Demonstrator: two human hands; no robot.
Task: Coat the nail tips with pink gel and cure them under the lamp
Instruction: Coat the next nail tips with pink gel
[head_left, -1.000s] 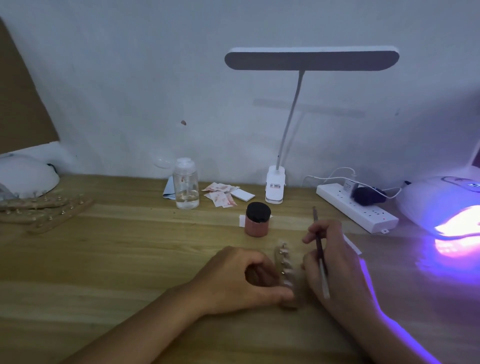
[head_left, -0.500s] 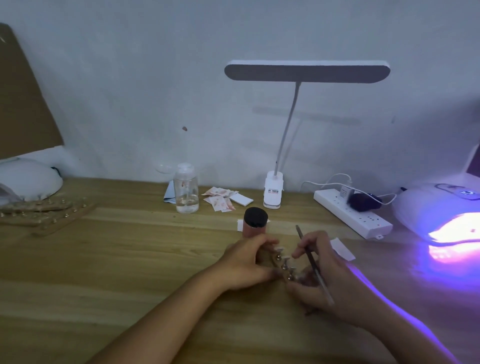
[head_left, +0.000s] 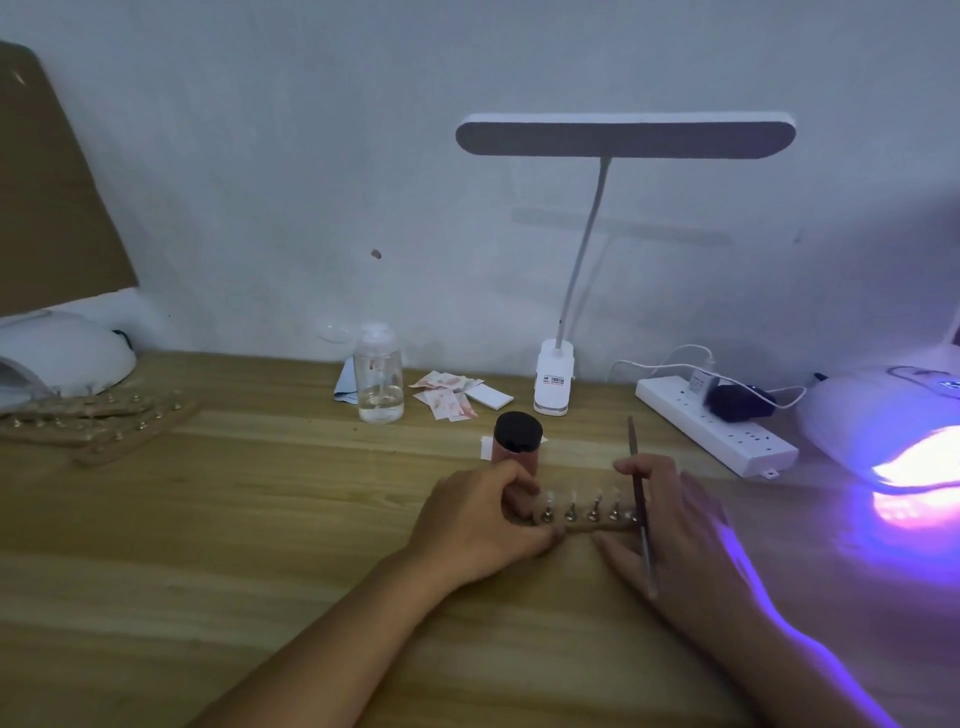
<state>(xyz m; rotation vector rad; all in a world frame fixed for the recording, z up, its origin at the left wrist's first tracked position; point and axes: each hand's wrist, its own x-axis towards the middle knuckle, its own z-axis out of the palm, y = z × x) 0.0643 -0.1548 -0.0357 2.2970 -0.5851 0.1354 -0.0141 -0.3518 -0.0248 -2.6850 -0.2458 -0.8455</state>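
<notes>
A wooden strip (head_left: 597, 526) with several nail tips on small metal stands lies crosswise on the table in front of me. My left hand (head_left: 478, 525) grips its left end between thumb and fingers. My right hand (head_left: 675, 525) holds the strip's right end and also keeps a thin brush (head_left: 640, 499) between its fingers, the brush pointing away from me. The pink gel jar (head_left: 517, 439) with a black lid stands just behind the strip. The curing lamp (head_left: 883, 431) glows violet at the far right.
More wooden strips with nail tips (head_left: 98, 421) lie at the left beside a second white lamp (head_left: 57, 358). A clear bottle (head_left: 379, 379), paper scraps (head_left: 449, 397), a desk lamp base (head_left: 555, 384) and a power strip (head_left: 717, 426) line the back of the table.
The strip has turned from lying lengthwise away from me to lying crosswise, and both hands now hold its ends. The camera view has shifted slightly downward.
</notes>
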